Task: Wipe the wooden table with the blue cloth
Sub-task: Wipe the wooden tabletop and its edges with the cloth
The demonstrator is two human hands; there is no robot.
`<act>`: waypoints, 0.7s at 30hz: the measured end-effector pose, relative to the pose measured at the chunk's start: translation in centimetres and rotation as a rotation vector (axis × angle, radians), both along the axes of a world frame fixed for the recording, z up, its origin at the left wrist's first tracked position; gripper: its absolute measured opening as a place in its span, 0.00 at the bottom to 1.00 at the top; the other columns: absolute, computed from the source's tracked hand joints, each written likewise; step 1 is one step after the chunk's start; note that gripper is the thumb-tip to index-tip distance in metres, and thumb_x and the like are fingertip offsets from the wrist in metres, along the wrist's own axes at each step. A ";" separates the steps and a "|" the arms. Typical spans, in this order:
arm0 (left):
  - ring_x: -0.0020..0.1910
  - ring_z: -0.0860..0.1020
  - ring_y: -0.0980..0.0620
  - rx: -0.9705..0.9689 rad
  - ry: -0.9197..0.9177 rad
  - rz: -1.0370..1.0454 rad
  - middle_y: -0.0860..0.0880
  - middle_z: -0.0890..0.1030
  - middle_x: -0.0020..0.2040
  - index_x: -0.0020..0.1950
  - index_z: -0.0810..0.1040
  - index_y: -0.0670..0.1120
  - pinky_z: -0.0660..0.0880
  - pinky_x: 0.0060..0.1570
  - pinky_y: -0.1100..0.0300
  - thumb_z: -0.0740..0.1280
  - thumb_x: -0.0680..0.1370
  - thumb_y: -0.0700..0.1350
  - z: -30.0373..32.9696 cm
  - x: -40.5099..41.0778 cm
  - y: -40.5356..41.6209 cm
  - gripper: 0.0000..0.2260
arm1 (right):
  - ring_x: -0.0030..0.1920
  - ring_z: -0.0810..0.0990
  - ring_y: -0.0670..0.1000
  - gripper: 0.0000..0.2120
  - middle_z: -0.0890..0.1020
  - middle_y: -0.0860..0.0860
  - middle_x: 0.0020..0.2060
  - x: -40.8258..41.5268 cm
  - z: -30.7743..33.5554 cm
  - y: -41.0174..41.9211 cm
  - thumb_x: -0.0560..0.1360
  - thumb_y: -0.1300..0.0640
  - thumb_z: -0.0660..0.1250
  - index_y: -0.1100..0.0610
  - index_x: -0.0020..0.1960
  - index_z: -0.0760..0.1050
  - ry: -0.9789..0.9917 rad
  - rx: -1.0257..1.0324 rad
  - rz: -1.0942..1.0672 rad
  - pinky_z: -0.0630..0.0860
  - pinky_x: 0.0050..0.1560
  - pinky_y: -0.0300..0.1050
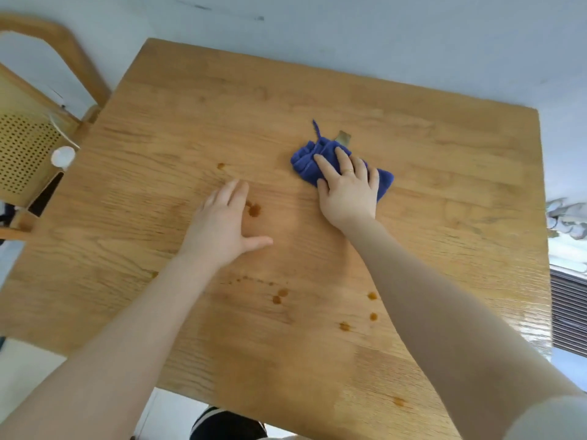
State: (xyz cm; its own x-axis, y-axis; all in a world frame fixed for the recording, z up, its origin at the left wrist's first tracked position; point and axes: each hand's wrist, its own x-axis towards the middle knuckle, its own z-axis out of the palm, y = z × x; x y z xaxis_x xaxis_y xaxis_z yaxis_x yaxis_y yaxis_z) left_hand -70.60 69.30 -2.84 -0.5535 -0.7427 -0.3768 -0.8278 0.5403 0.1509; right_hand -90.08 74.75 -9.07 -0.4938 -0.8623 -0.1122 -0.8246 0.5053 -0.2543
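On the table: a blue cloth (pixel 341 168) lies bunched on the far right part of the wooden table (pixel 190 122), with the right hand (pixel 347 188) on top of it.
Right hand: pressed flat on the cloth, fingers straight and spread; it covers the cloth's middle, so only the left end, the right corner and a thin loop (pixel 316 130) sticking out at the far side show. A ring (pixel 348 170) sits on one finger.
Left hand: the left hand (pixel 222 223) lies palm down on the bare wood, well apart from the cloth, fingers straight and together, thumb out to the side; it holds nothing.
Cloth's hidden part: how it is folded under the palm cannot be told.
Grey tab: a small greyish piece (pixel 343 138) pokes out just beyond the cloth; what it is, or whether it belongs to the cloth, is hard to make out.
Stains: brown drops dot the wood, one (pixel 254 209) just beside the left hand's fingers, a pair (pixel 279 296) nearer the body between the forearms, and more (pixel 372 316) close to the right forearm.
Left edge: a wooden chair (pixel 35 128) with a woven back stands beside the table, cut off by the frame; a small white round thing (pixel 63 156) by it is too blurred to name.
Right edge: pale fabric (pixel 567 219) and a dark ribbed panel (pixel 568 312), both cut off.
Bottom edge: something dark (pixel 227 423) below the table's near side, only partly seen.
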 end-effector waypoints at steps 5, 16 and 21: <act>0.75 0.54 0.43 0.011 -0.137 0.038 0.47 0.49 0.78 0.77 0.48 0.47 0.58 0.71 0.49 0.70 0.66 0.64 0.5 3.8 -4.6 0.49 | 0.67 0.68 0.62 0.22 0.70 0.56 0.69 5.7 -0.3 3.2 0.75 0.50 0.50 0.46 0.66 0.70 0.017 -0.024 0.193 0.61 0.65 0.61; 0.75 0.48 0.39 -0.009 -0.283 -0.021 0.41 0.42 0.77 0.77 0.40 0.45 0.49 0.73 0.46 0.68 0.60 0.72 -2.1 5.9 -8.8 0.59 | 0.74 0.53 0.55 0.19 0.59 0.50 0.75 5.8 -0.4 -4.4 0.80 0.50 0.52 0.41 0.70 0.62 0.011 -0.035 -0.172 0.45 0.73 0.54; 0.75 0.48 0.40 -0.046 -0.184 -0.036 0.42 0.44 0.77 0.77 0.42 0.47 0.50 0.73 0.46 0.65 0.59 0.74 -2.9 7.2 -8.7 0.59 | 0.73 0.58 0.58 0.20 0.61 0.52 0.74 11.1 -0.2 -1.4 0.79 0.49 0.51 0.42 0.71 0.63 0.047 -0.019 0.011 0.51 0.69 0.56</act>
